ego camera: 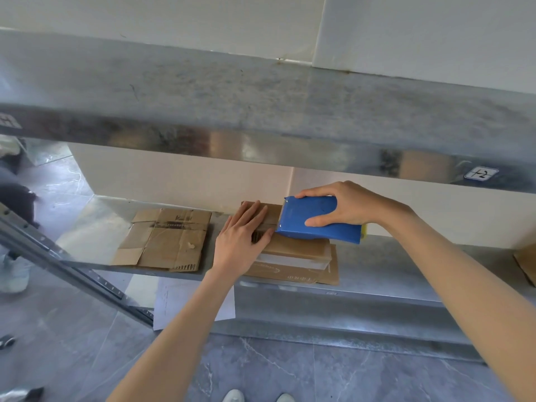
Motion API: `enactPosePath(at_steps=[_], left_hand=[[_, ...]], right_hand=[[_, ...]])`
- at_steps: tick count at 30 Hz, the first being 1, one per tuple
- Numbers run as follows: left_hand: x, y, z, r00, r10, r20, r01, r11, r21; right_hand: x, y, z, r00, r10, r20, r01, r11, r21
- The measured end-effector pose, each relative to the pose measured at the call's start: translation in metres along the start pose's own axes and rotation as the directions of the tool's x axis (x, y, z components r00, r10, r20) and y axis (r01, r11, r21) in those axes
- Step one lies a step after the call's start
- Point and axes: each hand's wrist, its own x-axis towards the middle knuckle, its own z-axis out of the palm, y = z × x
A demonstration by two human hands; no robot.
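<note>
Blue dispenser [316, 220] on the far right part of the box [295, 249], front edge down on the box top, back end raised and out past the right edge of the box. Gripped from above by the right hand [348, 204]: thumb on the near side, fingers curled over the far side.

Left hand [243, 242] flat on the left part of the box, fingers straight and close together, pressing down and grasping nothing. Fingertips just beside the front edge of the dispenser.

Box in about the middle of the shelf [406, 262], far edge close to the wall. Under it a flat sheet [327, 274] of cardboard, reaching up to the near edge of the shelf.

To the left, a flattened carton [165, 239], apart from the box by a narrow strip of bare metal, near edge also at the shelf front. To the right of the box, a wide stretch of bare shelf, up to a cardboard corner [526, 265] at the right border.

Above, upper shelf [261, 94], front lip low over both hands, so little room upward. Label [481, 173] on this lip at the right.

Below the shelf front, white paper [174, 303] on the grey floor [290, 367]. At the left, a slanted metal post [72, 271].
</note>
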Motion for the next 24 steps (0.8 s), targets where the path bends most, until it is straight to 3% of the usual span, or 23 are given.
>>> enactPosePath(at_steps=[9,24], left_hand=[[0.001,-0.004,-0.002,0.998,0.053,0.03,-0.055,0.996,0.075],[0.001,-0.004,-0.006,0.996,0.06,0.071,-0.068,0.991,0.119]], right_hand=[[0.001,0.01,-0.013,0.997,-0.07,0.045,0.068,0.997,0.046],[-0.042,0.083,-0.031,0.998,-0.045,0.043,0.041,0.994,0.101]])
